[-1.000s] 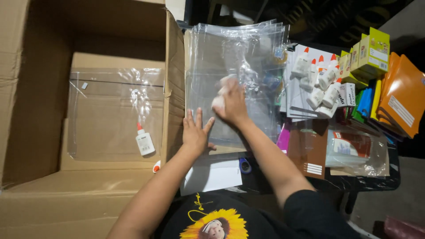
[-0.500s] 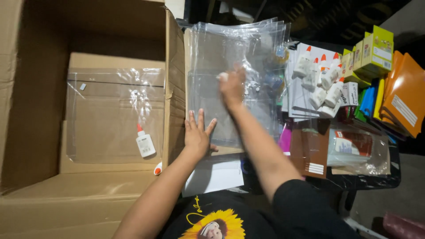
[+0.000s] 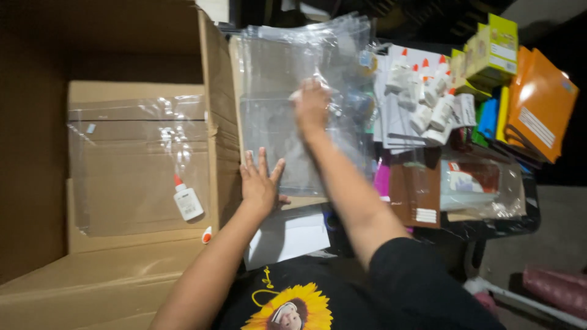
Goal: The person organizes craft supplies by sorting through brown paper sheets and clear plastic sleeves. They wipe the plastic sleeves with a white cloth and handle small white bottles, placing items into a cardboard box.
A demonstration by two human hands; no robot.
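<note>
right hand [image 3: 312,105]: flat-ish on the stack of clear bags [image 3: 287,79], fingertips pinching the top sheet, can't tell for sure
left hand [image 3: 260,183]: open, pressing the stack's near edge
stack axis: runs 12 to 6, right hand's nearer the middle
cardboard box [image 3: 211,91]: at 9 o'clock

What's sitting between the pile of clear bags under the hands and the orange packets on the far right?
In the head view, between the clear bags and orange packets lie white glue bottles on white sheets, then yellow-green boxes.
</note>
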